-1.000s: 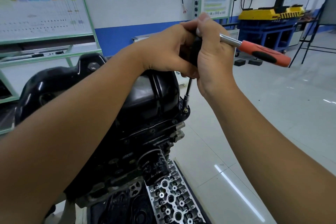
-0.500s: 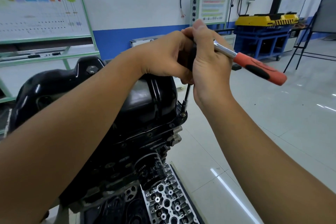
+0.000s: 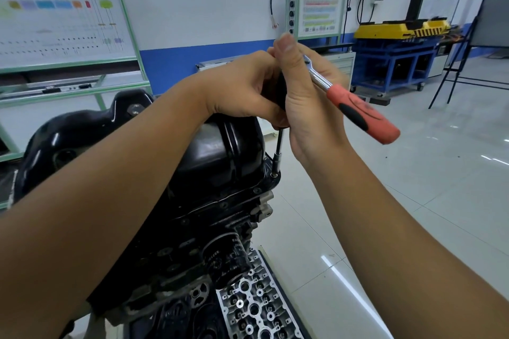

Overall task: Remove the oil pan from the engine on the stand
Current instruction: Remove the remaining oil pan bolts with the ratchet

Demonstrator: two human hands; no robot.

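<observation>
Since a second ago, the ratchet wrench with its chrome shank and red-and-black rubber handle [image 3: 355, 109] has swung its handle lower and nearer the camera, pointing down to the right. Largest in view, the glossy black steel oil pan [image 3: 220, 157] sits upward on the dark inverted engine [image 3: 192, 228], bolted along its flange. Both forearms reach over it. At the wrench head, the left hand [image 3: 242, 88] curls around a dark part, fingers clenched on it. The right hand [image 3: 308, 96] wraps the wrench near its head, thumb upright. A thin extension bar [image 3: 278, 151] drops onto a flange bolt [image 3: 274, 174].
</observation>
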